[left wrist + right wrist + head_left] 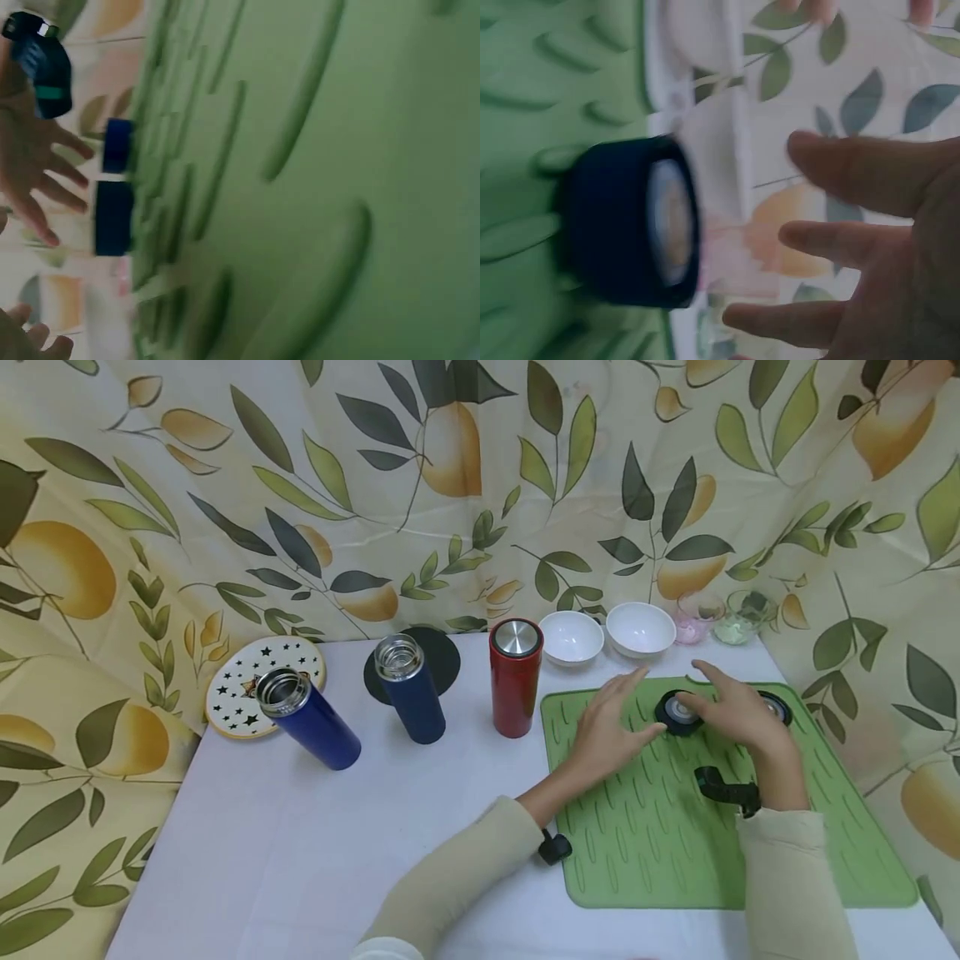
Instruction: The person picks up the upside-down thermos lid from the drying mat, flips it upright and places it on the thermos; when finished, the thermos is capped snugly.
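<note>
Two dark bottle lids with silvery tops lie on the green mat [637, 827]. The left lid [678, 714] is also large in the right wrist view as a dark blue lid [611, 225]; the right lid [777, 706] is partly hidden behind my right hand. My right hand [738, 706] hovers over the lids with spread fingers, holding nothing. Above the mat's left part, my left hand [609, 727] is also spread and holds nothing, its thumb near the left lid. Two lidless blue flasks, one leaning-looking flask [318, 727] and a darker flask [412, 697], stand at the left.
A red flask [515, 685] with its silver-topped lid stands left of the mat. Behind the mat are two white bowls [572, 639], a pink glass cup [693, 622] and a green glass cup [742, 622]. A star-patterned board [232, 693] and black disc [442, 664] lie at the left.
</note>
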### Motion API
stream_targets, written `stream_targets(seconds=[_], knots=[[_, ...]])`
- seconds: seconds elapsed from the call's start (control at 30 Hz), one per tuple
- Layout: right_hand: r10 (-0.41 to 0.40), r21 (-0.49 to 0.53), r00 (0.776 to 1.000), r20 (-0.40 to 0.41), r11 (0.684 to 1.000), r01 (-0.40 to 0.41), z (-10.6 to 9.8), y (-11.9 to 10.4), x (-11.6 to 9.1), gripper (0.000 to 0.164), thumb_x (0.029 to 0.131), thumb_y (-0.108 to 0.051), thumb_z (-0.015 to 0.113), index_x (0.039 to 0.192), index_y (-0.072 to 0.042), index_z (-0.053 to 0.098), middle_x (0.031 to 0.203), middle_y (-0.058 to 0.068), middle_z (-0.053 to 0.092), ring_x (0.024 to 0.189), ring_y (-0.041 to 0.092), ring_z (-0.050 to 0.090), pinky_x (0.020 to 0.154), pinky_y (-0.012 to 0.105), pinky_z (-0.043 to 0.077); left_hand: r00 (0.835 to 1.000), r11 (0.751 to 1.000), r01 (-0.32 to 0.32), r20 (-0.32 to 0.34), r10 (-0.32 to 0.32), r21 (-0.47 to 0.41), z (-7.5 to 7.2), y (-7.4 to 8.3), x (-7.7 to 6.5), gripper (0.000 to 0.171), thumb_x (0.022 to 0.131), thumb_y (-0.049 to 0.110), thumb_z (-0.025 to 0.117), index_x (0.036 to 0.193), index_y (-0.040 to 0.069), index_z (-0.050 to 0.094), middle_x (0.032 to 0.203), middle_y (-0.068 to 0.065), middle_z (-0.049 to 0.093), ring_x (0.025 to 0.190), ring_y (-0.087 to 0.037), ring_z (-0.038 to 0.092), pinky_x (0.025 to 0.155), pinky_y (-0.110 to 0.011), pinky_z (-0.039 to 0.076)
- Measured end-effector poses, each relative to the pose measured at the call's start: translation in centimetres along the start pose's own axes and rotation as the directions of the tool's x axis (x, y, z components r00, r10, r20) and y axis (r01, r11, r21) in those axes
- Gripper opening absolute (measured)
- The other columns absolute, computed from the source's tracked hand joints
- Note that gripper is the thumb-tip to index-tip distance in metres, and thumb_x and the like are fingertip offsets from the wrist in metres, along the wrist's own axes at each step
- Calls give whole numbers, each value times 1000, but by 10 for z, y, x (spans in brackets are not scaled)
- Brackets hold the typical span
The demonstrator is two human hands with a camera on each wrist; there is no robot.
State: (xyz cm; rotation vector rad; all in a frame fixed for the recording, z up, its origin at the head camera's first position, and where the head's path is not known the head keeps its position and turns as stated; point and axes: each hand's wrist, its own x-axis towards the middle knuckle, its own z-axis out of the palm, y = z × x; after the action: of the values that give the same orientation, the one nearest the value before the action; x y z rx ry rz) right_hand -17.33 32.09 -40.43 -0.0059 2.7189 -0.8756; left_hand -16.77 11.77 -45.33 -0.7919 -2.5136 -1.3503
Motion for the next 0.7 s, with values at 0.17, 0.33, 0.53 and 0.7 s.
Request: stream_targets(seconds=[0.17,0.33,0.53,0.7], knots=[[33,-51,999,37,998,-31,11,11,3,77,95,-47,39,146,-1,5,138,40,19,120,60,19,90,72,22,986,994,22,164,-40,107,38,-11,13,78,81,37,69,144,37,23,140,11,38,127,-3,32,98,-26,38],[40,-39,998,53,999,-38,19,10,4,71,97,-40,39,146,0,4,138,39,19,121,60,17,92,70,22,968,985,-9,250,-35,171,48,-16,18,74,81,36,69,143,33,29,140,11,38,125,-1,33,97,-23,38],[30,-67,999,27,997,-28,23,12,6,66,97,-29,42,143,7,11,136,40,22,120,59,20,93,68,23,939,971,5,334,-86,238,54,-21,20,66,82,43,66,140,33,36,137,14,42,130,-7,31,101,-26,35],[45,-94,997,-65,994,-51,30,15,9,62,95,-25,49,140,9,23,132,39,31,117,57,28,91,66,28,931,962,-8,354,-93,274,55,-24,21,58,84,42,63,137,32,42,134,14,46,132,-12,29,102,-27,34]])
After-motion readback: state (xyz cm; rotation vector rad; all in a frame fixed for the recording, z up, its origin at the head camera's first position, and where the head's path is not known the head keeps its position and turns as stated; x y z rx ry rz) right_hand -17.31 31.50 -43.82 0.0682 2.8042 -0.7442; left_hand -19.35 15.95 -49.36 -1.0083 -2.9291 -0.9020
